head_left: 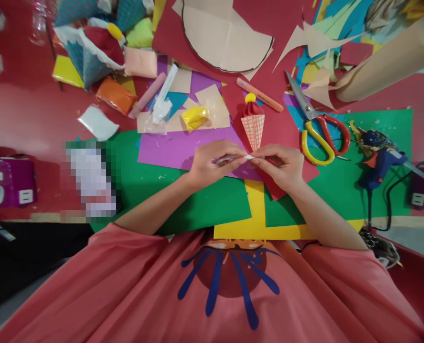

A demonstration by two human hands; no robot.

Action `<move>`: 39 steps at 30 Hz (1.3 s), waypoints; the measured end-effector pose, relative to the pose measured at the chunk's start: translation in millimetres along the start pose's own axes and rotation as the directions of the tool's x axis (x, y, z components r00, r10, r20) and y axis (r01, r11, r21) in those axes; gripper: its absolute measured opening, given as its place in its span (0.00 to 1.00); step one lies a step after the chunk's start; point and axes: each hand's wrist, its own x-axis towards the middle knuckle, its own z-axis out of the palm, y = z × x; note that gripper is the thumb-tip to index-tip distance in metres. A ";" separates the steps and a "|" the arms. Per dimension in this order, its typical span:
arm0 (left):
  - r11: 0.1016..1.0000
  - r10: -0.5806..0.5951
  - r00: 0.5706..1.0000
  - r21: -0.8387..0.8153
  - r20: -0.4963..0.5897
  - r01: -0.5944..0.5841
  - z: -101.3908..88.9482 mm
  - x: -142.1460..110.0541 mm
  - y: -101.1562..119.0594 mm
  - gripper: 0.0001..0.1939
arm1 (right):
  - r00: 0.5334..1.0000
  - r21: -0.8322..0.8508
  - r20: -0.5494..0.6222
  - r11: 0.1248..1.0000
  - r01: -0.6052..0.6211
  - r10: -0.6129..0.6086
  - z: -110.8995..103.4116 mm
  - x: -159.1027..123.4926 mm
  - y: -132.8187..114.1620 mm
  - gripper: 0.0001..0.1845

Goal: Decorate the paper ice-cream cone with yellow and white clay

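Observation:
My left hand [212, 161] and my right hand [281, 164] meet over the middle of the table, fingertips pinched. Between them is a small white strip of what looks like modelling clay [248, 157]; the fingers hide most of it. Just beyond the fingertips lies a small paper ice cream cone [253, 128] with an orange grid pattern, a red top and a yellow ball [250, 98]. Its lower tip is close to my right fingers. Behind my left hand sits a yellow clay lump in clear wrap [195, 117].
Scissors [313, 114] with yellow and red handles lie right of the cone. Farther right is a blue glue gun [376, 166] with its cord. Clay packets [117, 95] and larger cones [86, 52] crowd the back left. An orange marker [260, 94] lies behind the cone.

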 end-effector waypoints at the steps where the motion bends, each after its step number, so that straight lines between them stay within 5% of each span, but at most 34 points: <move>1: 1.000 0.001 1.000 0.003 0.004 -0.001 -0.2 0.2 0.3 0.01 | 1.000 -0.003 0.003 1.000 0.001 -0.001 -0.4 -0.2 0.2 0.05; 6: 1.000 0.008 1.000 0.024 0.003 -0.008 -0.5 -0.1 -0.1 0.02 | 0.997 0.053 0.076 0.999 -0.003 -0.001 -1.6 -1.3 2.8 0.26; 13: 0.999 -0.044 0.998 0.006 0.050 0.044 2.3 -2.8 -2.6 0.06 | 0.998 -0.034 -0.005 0.997 0.062 -0.062 -0.4 1.0 0.4 0.07; 20: 0.995 -0.087 0.995 0.054 0.052 0.085 1.4 -3.4 -1.1 0.04 | 0.999 -0.004 0.043 1.000 0.010 -0.010 -1.6 0.1 3.1 0.19; 26: 0.995 -0.078 0.995 0.060 0.056 0.075 2.3 -2.3 0.1 0.04 | 0.997 -0.015 0.014 0.997 0.078 -0.077 -0.6 2.3 2.1 0.04; 33: 0.996 -0.078 0.995 0.050 0.064 0.075 1.9 -2.9 -1.1 0.06 | 0.998 0.009 0.045 0.999 0.041 -0.041 -0.4 0.6 2.9 0.15; 39: 0.989 -0.149 0.987 0.026 0.059 0.147 2.4 -2.8 -0.9 0.08 | 0.995 -0.062 -0.011 0.993 0.102 -0.103 -0.4 2.9 0.8 0.03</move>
